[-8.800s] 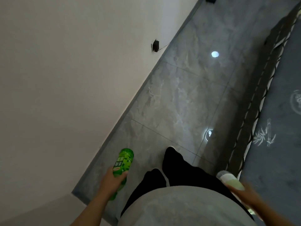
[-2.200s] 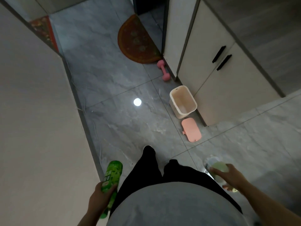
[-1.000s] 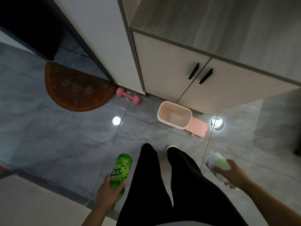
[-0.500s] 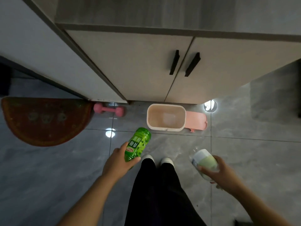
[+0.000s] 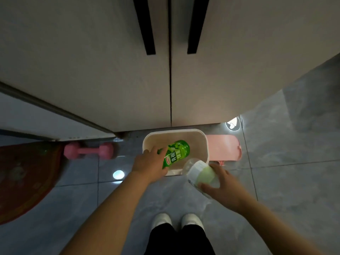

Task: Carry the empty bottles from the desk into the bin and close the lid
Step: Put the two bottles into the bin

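Down on the glossy grey marbled floor tiles (image 5: 287, 181), a cream plastic bin (image 5: 205, 144) stands against the foot of a pale cupboard (image 5: 92, 70). It is a rounded rectangle in shape, smooth-walled and open at the top. Its pink lid (image 5: 223, 148), flat with rounded corners, lies on the floor touching the bin's right side.

The left hand (image 5: 150, 165) grips a green bottle (image 5: 176, 153) round its lower end, fingers and thumb curled about it. This bottle is shiny plastic with a printed label, and it hangs over the bin's mouth. Its long axis slants from the hand up and to the right in the picture, the far end pointing toward the back of the bin and the cupboard.

The right hand (image 5: 223, 188) holds a clear bottle (image 5: 201, 173) with a white and pale-green label, fingers wrapped round its near end. It hovers at the bin's front right corner, partly over the rim. Its axis runs from the hand toward the upper left, the clear far end aimed into the bin. That end is blurred, so whether it carries a cap cannot be told.

A pink dumbbell (image 5: 88, 150) with rounded ends lies on its side left of the bin, beside a reddish semicircular mat (image 5: 24, 181). Two white shoe tips (image 5: 177, 219) show near the bottom.
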Tool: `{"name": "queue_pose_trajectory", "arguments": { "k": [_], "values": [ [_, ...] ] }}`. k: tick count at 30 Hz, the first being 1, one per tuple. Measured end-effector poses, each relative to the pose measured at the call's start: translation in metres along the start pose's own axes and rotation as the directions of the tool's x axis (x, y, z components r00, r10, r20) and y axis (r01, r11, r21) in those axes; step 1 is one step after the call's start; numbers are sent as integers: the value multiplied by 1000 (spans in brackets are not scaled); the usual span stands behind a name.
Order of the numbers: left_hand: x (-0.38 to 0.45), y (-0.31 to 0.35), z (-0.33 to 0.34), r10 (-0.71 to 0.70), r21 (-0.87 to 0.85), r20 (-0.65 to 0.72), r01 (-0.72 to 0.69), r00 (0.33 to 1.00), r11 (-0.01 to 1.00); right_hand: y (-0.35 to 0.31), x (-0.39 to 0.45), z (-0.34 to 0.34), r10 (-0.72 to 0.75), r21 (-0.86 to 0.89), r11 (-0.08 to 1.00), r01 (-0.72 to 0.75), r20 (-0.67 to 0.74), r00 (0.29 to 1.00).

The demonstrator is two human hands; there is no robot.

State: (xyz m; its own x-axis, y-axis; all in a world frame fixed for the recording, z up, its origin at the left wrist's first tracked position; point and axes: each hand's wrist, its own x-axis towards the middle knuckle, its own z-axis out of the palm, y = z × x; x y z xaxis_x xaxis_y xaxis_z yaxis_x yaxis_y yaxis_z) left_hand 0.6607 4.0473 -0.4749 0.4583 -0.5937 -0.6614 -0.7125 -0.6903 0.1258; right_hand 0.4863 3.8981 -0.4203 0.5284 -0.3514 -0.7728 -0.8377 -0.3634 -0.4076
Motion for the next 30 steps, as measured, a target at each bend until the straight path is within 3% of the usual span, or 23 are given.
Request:
{"name": "queue_pose_trajectory", "arguments": {
  "k": [7, 12, 21, 25, 28, 30],
  "values": [
    [82, 10, 53, 104, 93, 8, -104, 995, 990, 10, 59, 20, -152, -215, 967, 133, -74, 986],
    [121, 7, 87, 142, 68, -34, -139, 989, 988, 12, 93, 29, -260, -332, 919, 211, -112, 959],
    [154, -2, 117, 142, 43, -136, -137, 980, 990, 15, 125, 44, -301, -437, 868, 235, -88, 950],
    [140, -10, 105, 36, -145, -160, -60, 986, 988, 7, 128, 42, -289, -436, 869, 235, -60, 955],
    [122, -9, 89, -139, -445, -167, 51, 976, 894, -3, 134, 41, -266, -443, 869, 219, -45, 963],
    [108, -10, 81, -173, -530, -175, 55, 969, 846, -9, 141, 43, -226, -458, 867, 196, -13, 974]
  ]
}}
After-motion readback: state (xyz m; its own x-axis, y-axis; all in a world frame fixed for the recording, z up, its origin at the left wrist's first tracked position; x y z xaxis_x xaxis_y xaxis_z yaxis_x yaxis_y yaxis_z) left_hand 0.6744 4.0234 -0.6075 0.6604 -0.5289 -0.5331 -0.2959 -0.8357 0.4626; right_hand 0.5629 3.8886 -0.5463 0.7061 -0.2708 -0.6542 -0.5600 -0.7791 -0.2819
